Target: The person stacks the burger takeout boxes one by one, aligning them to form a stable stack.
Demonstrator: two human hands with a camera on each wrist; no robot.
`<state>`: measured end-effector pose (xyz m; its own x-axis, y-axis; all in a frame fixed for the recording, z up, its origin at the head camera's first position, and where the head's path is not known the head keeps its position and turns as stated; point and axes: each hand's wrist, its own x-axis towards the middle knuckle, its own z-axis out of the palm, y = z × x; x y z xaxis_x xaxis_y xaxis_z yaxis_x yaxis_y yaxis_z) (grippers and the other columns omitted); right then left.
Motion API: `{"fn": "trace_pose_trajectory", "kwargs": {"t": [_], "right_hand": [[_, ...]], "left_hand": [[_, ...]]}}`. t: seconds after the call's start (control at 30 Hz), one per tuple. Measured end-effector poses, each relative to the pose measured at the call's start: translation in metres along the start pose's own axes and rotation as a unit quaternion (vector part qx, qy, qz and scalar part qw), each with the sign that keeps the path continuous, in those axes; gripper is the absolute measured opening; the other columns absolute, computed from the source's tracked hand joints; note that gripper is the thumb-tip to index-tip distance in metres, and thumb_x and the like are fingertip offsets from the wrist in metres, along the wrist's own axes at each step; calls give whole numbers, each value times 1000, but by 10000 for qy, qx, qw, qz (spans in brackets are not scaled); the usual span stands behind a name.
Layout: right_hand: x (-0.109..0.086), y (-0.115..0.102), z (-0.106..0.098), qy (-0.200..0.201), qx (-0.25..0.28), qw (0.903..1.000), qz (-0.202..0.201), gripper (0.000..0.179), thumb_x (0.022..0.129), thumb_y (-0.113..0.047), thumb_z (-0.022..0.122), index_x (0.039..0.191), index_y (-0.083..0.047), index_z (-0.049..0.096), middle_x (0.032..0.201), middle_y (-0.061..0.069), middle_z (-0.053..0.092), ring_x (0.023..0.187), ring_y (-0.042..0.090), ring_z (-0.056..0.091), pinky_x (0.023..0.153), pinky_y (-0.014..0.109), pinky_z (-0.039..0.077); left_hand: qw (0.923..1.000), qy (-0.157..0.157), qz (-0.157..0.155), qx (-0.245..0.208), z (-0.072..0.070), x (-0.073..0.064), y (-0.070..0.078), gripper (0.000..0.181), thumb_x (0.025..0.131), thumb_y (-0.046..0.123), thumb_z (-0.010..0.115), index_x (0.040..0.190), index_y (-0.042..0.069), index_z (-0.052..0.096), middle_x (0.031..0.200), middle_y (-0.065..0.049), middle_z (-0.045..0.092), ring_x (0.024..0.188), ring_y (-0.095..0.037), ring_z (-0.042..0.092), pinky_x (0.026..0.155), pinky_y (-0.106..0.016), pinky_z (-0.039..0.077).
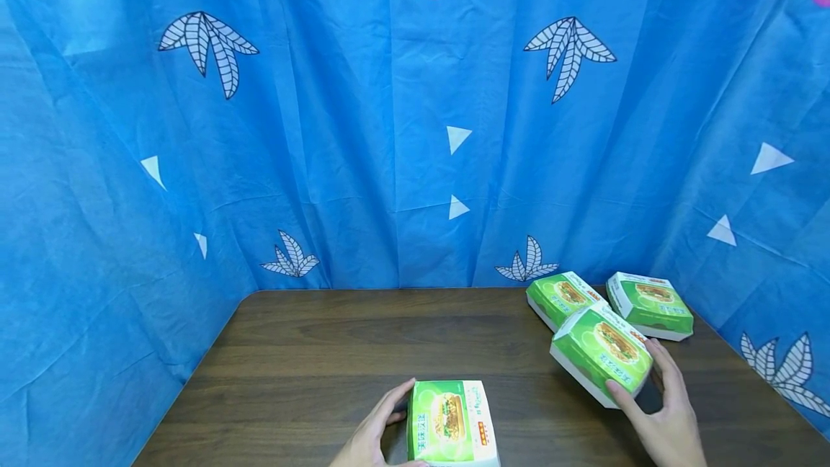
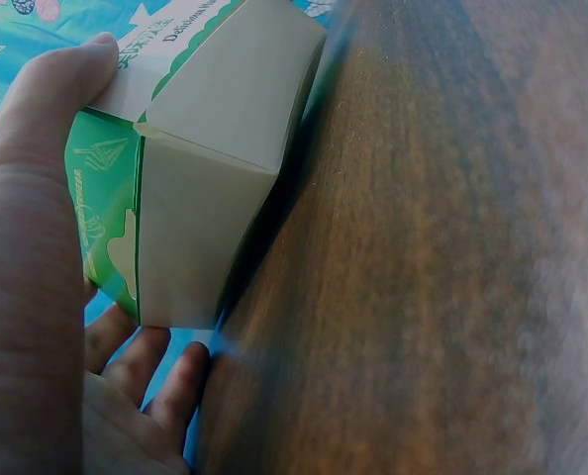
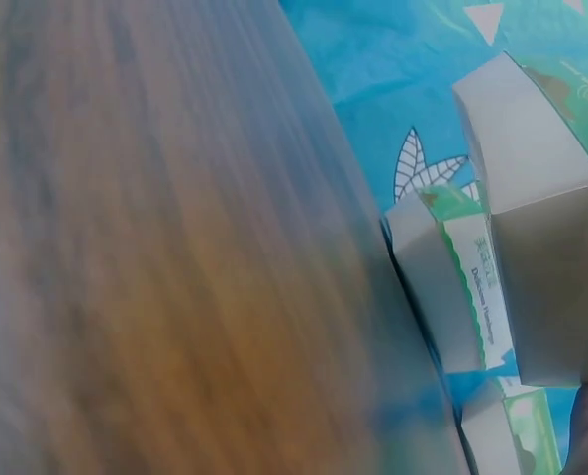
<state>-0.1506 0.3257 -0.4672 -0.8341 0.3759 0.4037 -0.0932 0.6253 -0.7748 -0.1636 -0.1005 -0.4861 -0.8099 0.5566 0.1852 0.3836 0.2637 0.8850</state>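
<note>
Surface: a dark brown wooden table, grain running left to right in the head view, far left corner rounded. In both wrist views the wood looks blurred in places.

Surroundings: blue cloth hangs in folds behind the table and along its left and right sides. Print: dark-outlined white leaf sprigs, pale triangles; pink and black drop shapes along the top of the head view.

Left hand: my left hand grips the near box, a green-and-white carton with a burger picture on top, at the front of the table, about mid-width. Thumb on the near side, fingers on the left and far side. A dark shadow runs along its lower edge; I cannot tell whether the base touches the wood.

Right hand: my right hand grasps the tilted box, same print, on the right side, thumb at its near edge, fingers at its right. The right wrist view shows it raised off the wood.

Beyond it, two more such cartons lie on the table: the back left box, partly hidden by the tilted one, and the back right box, near the right edge.
</note>
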Motion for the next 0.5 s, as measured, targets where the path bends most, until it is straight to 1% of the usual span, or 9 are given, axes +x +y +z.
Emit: {"fn": "trace_pose_trajectory", "kwargs": {"t": [0.03,0.1,0.13,0.2,0.3,0.33,0.4,0.5], "right_hand": [[-1,-1,1,-3,11,10000,-40,88,88,-26,72,155,-26,15,161,5,13,145,20,17,99,-3,14],[-2,-2,3,38,42,9999,-119,88,87,-24,73,155,-25,16,160,5,14,145,12,17,99,-3,15],[-2,-3,3,64,76,9998,-186,89,86,-22,74,155,-24,18,160,4,14,145,8,17,94,-6,14],[-3,-4,5,84,134,9994,-316,89,85,-19,74,154,-22,19,160,4,16,143,2,16,94,-7,15],[-4,-5,6,-12,140,9991,-407,88,86,-19,74,154,-23,19,159,3,16,141,-3,16,95,-6,15],[-5,-6,6,-70,121,9991,-396,88,86,-20,73,155,-25,18,160,2,15,141,-1,16,99,-4,15],[-6,-8,7,-193,45,9991,-381,88,88,-22,72,155,-28,15,160,0,13,140,-5,15,98,-5,14],[-7,-11,8,-266,80,9987,-434,88,88,-22,72,155,-27,15,160,1,14,140,-5,16,98,-4,15]], "left_hand": [[10000,12,35,15,0,0,0,90,84,23,74,154,11,19,154,-11,29,135,-4,33,101,-31,45],[10000,36,62,64,0,-1,0,90,84,23,75,154,12,20,154,-11,30,135,-3,33,100,-30,45],[9999,48,66,82,0,-1,0,90,83,24,75,154,12,20,153,-12,30,134,-2,33,100,-30,45],[9999,78,60,129,1,-1,0,90,83,25,76,154,13,21,153,-12,31,134,-2,34,99,-29,46],[9999,81,8,110,1,-1,0,91,83,25,76,154,14,21,153,-10,31,133,-3,34,99,-28,46],[9999,78,15,98,1,-1,0,91,82,24,76,154,14,21,153,-10,31,134,-3,34,99,-28,45],[9999,66,24,84,1,0,0,91,82,24,77,154,13,21,153,-9,31,134,-4,34,100,-28,45],[9999,50,78,46,0,0,0,92,83,24,76,154,12,20,154,-9,30,136,-7,34,101,-29,45]]}}
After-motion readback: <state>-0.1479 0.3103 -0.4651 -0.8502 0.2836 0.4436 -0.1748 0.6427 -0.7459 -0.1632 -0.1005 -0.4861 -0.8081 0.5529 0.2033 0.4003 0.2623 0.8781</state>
